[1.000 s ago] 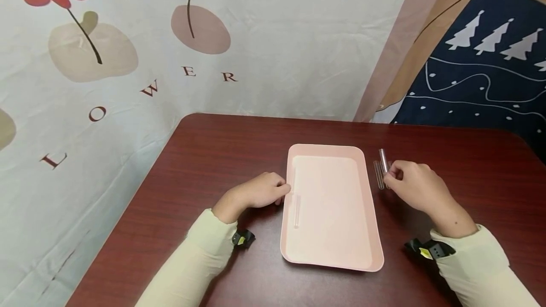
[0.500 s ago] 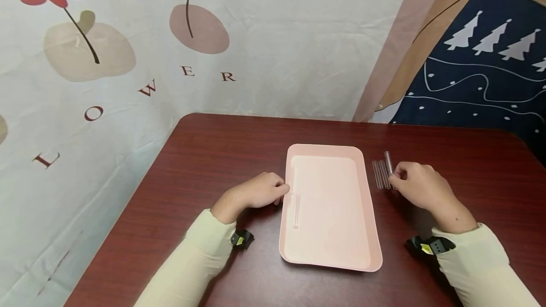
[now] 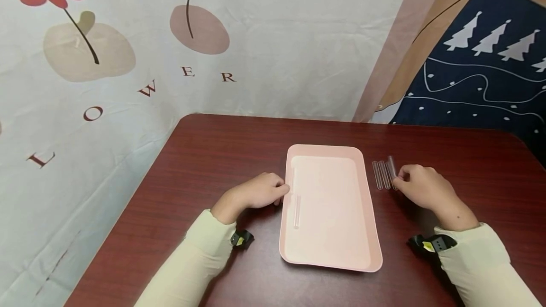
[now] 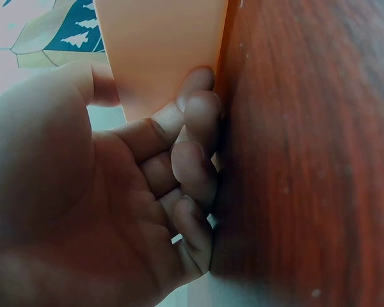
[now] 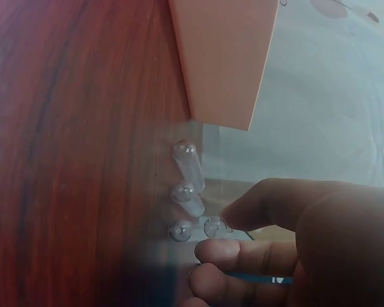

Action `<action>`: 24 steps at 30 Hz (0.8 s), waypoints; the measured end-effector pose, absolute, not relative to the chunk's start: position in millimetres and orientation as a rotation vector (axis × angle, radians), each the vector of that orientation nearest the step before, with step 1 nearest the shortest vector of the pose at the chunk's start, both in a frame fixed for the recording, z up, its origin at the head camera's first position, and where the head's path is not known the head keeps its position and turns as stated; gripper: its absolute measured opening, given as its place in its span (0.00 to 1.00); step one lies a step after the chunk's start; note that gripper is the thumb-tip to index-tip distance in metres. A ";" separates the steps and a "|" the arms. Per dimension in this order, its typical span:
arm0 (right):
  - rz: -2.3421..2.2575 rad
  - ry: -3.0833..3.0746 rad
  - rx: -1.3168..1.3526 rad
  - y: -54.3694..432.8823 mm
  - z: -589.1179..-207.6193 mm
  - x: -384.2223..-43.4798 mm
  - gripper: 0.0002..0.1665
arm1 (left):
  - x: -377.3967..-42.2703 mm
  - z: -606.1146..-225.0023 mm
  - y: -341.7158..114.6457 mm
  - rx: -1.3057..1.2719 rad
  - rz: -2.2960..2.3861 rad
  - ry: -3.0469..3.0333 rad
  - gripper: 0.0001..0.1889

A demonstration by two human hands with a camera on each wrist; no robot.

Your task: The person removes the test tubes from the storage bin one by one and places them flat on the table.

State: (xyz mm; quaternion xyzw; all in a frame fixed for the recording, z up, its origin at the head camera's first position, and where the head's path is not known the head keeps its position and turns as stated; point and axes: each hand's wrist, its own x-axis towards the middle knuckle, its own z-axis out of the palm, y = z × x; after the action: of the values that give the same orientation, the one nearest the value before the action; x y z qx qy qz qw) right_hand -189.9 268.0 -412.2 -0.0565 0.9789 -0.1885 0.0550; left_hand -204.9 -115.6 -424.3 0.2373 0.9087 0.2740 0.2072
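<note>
My right hand pinches a clear test tube between thumb and fingers, close over the right end of a row. In that row three more clear test tubes lie side by side on the table; the right wrist view shows their rounded ends, with the held tube's end beside the nearest one. My left hand grips the left wall of a pink rectangular tray, thumb at the rim and curled fingers against the outside. Inside the tray, a clear tube lies along the left side.
The dark red wooden table extends around the tray on all sides. Behind it hangs a pale printed cloth, with a navy tree-patterned part at the right.
My right hand has moved a little right and down with the test tube, whose far end has lowered toward the row. The left hand stays at the tray.
</note>
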 end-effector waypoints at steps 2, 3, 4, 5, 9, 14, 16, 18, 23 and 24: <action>-0.572 2.968 -0.169 269.6 -413.0 -190.1 0.15 | -204.9 -424.6 -115.5 0.662 0.759 2.532 0.21; -0.570 2.968 -0.167 270.3 -413.4 -190.3 0.15 | -205.0 -424.7 -115.4 0.663 0.761 2.531 0.21; -0.569 2.968 -0.166 270.9 -413.7 -190.4 0.15 | -205.0 -424.7 -115.4 0.663 0.762 2.530 0.21; -0.568 2.967 -0.165 271.4 -414.0 -190.6 0.15 | -205.0 -424.8 -115.3 0.664 0.764 2.529 0.21; -0.555 2.962 -0.163 272.2 -414.3 -191.0 0.15 | -204.7 -425.0 -115.5 0.666 0.776 2.524 0.21; -0.551 2.947 -0.149 272.9 -415.8 -191.3 0.15 | -204.3 -425.6 -115.7 0.657 0.777 2.525 0.21; -0.551 2.943 -0.144 273.5 -416.5 -191.5 0.15 | -204.3 -425.8 -115.6 0.654 0.771 2.529 0.21; -0.550 2.942 -0.144 274.0 -416.8 -191.5 0.15 | -204.3 -426.2 -115.6 0.652 0.766 2.533 0.21; -0.550 2.933 -0.149 274.9 -417.0 -191.1 0.15 | -204.6 -426.9 -115.4 0.654 0.764 2.536 0.21; -0.549 2.930 -0.148 275.1 -416.9 -191.1 0.15 | -204.6 -426.9 -115.3 0.654 0.766 2.533 0.21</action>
State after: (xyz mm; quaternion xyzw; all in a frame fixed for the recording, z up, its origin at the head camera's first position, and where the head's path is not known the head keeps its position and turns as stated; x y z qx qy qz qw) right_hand -191.1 275.1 -416.9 -0.0494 0.9786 -0.1835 0.0783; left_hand -204.6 -115.3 -426.9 0.2348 0.9092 0.2750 0.2063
